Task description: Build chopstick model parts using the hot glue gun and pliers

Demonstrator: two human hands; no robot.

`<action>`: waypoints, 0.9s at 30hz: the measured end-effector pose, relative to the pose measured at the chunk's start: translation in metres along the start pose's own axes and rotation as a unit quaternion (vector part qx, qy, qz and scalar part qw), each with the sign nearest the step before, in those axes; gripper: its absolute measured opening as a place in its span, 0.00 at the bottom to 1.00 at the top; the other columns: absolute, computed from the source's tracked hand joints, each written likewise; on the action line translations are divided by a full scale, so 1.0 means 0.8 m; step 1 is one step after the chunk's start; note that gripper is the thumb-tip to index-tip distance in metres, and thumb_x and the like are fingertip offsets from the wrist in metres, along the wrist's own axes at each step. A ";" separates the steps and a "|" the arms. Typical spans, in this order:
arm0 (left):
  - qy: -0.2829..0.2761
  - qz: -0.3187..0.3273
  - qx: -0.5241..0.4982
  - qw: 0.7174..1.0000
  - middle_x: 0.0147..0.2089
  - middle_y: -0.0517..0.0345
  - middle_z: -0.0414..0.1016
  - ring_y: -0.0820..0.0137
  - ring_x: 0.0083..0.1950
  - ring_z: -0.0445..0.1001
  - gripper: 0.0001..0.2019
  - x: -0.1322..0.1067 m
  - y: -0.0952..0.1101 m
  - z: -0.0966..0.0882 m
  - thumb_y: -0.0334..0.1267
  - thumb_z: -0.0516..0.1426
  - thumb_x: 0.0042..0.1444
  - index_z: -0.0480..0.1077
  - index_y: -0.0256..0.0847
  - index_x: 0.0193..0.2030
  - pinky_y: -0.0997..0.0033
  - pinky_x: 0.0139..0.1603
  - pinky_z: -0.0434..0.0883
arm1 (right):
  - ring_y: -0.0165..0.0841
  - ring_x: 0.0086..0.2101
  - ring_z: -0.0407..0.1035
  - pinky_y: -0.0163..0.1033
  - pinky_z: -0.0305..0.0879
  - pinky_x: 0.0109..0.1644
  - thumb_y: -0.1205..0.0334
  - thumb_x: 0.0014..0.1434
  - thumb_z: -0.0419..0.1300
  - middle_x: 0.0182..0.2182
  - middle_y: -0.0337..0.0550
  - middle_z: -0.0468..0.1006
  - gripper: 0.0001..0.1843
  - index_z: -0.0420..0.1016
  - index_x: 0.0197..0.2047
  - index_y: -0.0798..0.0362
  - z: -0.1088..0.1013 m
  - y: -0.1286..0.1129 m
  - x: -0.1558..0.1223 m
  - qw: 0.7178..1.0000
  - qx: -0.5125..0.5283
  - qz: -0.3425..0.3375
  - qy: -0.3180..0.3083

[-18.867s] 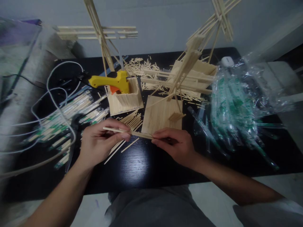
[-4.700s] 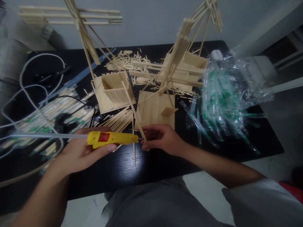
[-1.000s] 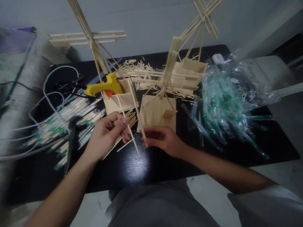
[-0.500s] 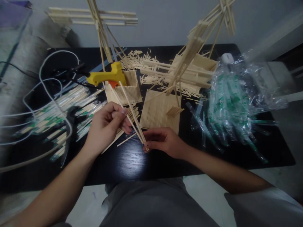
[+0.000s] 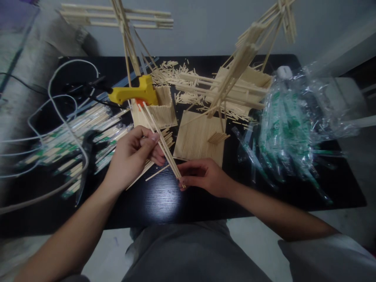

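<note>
My left hand (image 5: 139, 150) pinches a pair of thin wooden chopsticks (image 5: 168, 152) near their middle, thumb on top. At their lower ends, my right hand (image 5: 204, 178) grips the same chopsticks between thumb and fingers. They slant from upper left to lower right above the dark table and lie close together. Beyond my hands lies a flat panel of sticks (image 5: 194, 135) with a small stick piece on it. Under and behind my left hand is a loose pile of chopsticks (image 5: 147, 167), partly hidden.
A yellow glue gun (image 5: 135, 94) rests on a stick-built box (image 5: 166, 113). Wrapped chopsticks (image 5: 85, 121) and a white cable (image 5: 51, 86) lie left. Cut stick bits (image 5: 179, 74) are strewn at the back. A tall stick structure (image 5: 235, 74) and plastic wrappers (image 5: 282, 129) stand right.
The upper ends of the two chopsticks have come closer together, so they now run nearly side by side. Both hands keep their hold, and the view has shifted slightly.
</note>
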State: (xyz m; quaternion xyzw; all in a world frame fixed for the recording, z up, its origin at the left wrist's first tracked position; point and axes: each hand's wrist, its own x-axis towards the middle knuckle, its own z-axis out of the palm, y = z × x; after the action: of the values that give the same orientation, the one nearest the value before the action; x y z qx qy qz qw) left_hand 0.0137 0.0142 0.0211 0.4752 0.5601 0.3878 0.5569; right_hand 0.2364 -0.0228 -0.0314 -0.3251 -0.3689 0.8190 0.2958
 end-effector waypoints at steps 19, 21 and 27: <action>-0.089 0.022 0.046 0.995 0.29 0.56 0.81 0.71 0.25 0.79 0.19 -0.012 0.001 0.002 0.54 0.66 0.61 0.74 0.38 0.35 0.73 0.29 0.78 | 0.31 0.32 0.79 0.43 0.80 0.45 0.58 0.54 0.79 0.31 0.39 0.85 0.19 0.87 0.49 0.53 0.000 -0.005 -0.001 0.999 0.029 -0.003 0.012; -0.111 0.033 0.066 0.991 0.29 0.56 0.80 0.71 0.27 0.79 0.17 -0.014 0.001 0.003 0.52 0.65 0.63 0.74 0.38 0.36 0.73 0.30 0.78 | 0.31 0.32 0.80 0.42 0.80 0.44 0.58 0.54 0.79 0.32 0.39 0.85 0.19 0.87 0.48 0.52 0.000 -0.004 0.000 0.999 0.031 -0.003 0.019; -0.136 0.044 0.099 0.985 0.30 0.56 0.80 0.71 0.29 0.78 0.13 -0.015 -0.005 -0.001 0.48 0.61 0.66 0.74 0.39 0.38 0.74 0.32 0.76 | 0.31 0.32 0.80 0.40 0.80 0.42 0.57 0.53 0.79 0.32 0.39 0.86 0.17 0.88 0.46 0.52 0.000 -0.004 -0.001 0.999 0.039 -0.007 0.030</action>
State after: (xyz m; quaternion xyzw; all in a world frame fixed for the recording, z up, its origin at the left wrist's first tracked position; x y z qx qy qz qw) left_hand 0.0118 0.0017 0.0207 0.6009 0.4932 0.2863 0.5601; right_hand 0.2377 -0.0210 -0.0286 -0.3354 -0.3300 0.8204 0.3247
